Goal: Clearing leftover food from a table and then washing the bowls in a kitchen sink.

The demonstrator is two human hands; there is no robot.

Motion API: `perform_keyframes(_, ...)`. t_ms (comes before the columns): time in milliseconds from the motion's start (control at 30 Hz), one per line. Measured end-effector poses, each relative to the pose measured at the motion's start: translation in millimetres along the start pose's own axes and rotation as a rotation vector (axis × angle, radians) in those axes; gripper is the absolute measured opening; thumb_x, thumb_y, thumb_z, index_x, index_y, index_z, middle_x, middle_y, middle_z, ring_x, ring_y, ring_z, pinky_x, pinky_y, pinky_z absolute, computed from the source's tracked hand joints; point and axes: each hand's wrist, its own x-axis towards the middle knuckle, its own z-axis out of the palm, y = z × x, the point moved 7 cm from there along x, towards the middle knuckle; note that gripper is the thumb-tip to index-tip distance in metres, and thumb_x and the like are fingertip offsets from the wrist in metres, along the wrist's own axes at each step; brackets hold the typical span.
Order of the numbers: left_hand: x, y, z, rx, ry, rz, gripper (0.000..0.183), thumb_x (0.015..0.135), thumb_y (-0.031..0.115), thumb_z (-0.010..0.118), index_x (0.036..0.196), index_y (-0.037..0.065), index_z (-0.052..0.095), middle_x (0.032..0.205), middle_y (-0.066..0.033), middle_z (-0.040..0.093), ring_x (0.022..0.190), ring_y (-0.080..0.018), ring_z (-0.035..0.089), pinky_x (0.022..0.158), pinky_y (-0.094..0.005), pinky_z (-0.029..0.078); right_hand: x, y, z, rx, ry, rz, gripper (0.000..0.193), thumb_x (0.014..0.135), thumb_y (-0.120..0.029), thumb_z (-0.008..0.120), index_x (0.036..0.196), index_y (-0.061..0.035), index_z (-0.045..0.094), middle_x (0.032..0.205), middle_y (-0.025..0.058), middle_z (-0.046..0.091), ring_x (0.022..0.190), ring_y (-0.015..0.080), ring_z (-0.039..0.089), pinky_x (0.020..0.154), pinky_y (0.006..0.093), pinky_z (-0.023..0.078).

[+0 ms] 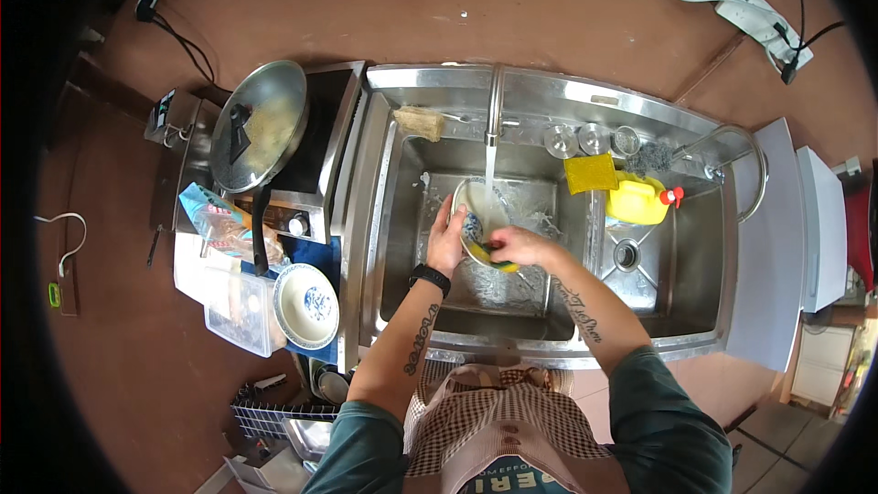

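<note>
Over the left sink basin (402, 247), my left hand (445, 240) grips a white bowl with a blue pattern (473, 201) by its left rim, tilted under the tap. Water runs from the faucet (495, 110) into the bowl. My right hand (519, 247) is closed around a yellow and dark green sponge (494, 262), pressed at the bowl's lower right rim. Part of the sponge is hidden by my fingers. White suds lie on the basin floor below.
A yellow bottle with red cap (637, 199) and a yellow pad (591, 174) sit by the right basin. Three glasses (594, 139) stand along the back ledge. To the left are a lidded frying pan (261, 128), another patterned bowl (306, 306) and a clear plastic container (240, 316).
</note>
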Motion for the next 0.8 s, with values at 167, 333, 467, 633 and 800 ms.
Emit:
perform_keyframes(167, -17, -17, 8, 0.086, -0.033, -0.104, 0.073, 0.096, 0.045, 0.06, 0.155, 0.012, 0.034, 0.121, -0.0148, 0.064, 0.093, -0.0214, 0.07, 0.067, -0.0358, 0.062, 22, 25, -45, -0.344, 0.576, 0.224, 0.04, 0.085, -0.014, 0.065, 0.12, 0.0008, 0.055, 0.113, 0.0275, 0.067, 0.106, 0.0415, 0.065, 0.091, 0.0468, 0.052)
perform_keyframes(333, -7, -40, 11, 0.102, 0.006, -0.242, 0.071, 0.095, 0.061, 0.053, 0.147, 0.013, 0.042, 0.132, -0.0104, 0.058, 0.107, -0.0242, 0.066, 0.077, -0.0427, 0.06, 43, -6, 1, 0.703, 0.523, 0.055, 0.039, 0.095, -0.024, 0.062, 0.124, 0.001, 0.054, 0.108, 0.0169, 0.068, 0.101, 0.0258, 0.065, 0.087, 0.0364, 0.05)
perform_keyframes(467, 8, -12, -8, 0.098, 0.098, 0.022, 0.068, 0.097, 0.058, 0.051, 0.146, 0.012, 0.042, 0.132, -0.013, 0.058, 0.11, -0.0264, 0.065, 0.084, -0.0462, 0.058, 0, -16, -1, 0.407, 0.147, -0.032, 0.036, 0.095, -0.023, 0.062, 0.125, -0.0043, 0.058, 0.114, 0.0134, 0.065, 0.107, 0.0213, 0.06, 0.09, 0.0342, 0.048)
perform_keyframes(633, -8, -18, -17, -0.211, -0.116, -0.193, 0.067, 0.098, 0.049, 0.046, 0.149, 0.006, 0.039, 0.141, -0.0146, 0.055, 0.124, -0.0302, 0.059, 0.094, -0.0474, 0.055, -24, -13, -62, -0.548, 0.605, -0.224, 0.029, 0.095, -0.02, 0.058, 0.121, -0.0087, 0.058, 0.108, 0.0083, 0.063, 0.099, 0.0181, 0.059, 0.086, 0.0338, 0.049)
perform_keyframes(800, -21, -49, -25, -0.554, -0.395, -0.444, 0.057, 0.095, 0.036, 0.045, 0.14, 0.003, 0.048, 0.136, -0.0174, 0.058, 0.117, -0.0328, 0.064, 0.094, -0.0478, 0.056, -6, 5, -55, 1.327, 0.547, -0.158, 0.035, 0.092, -0.015, 0.053, 0.127, -0.0093, 0.053, 0.109, 0.0068, 0.064, 0.097, 0.0212, 0.061, 0.089, 0.0362, 0.05)
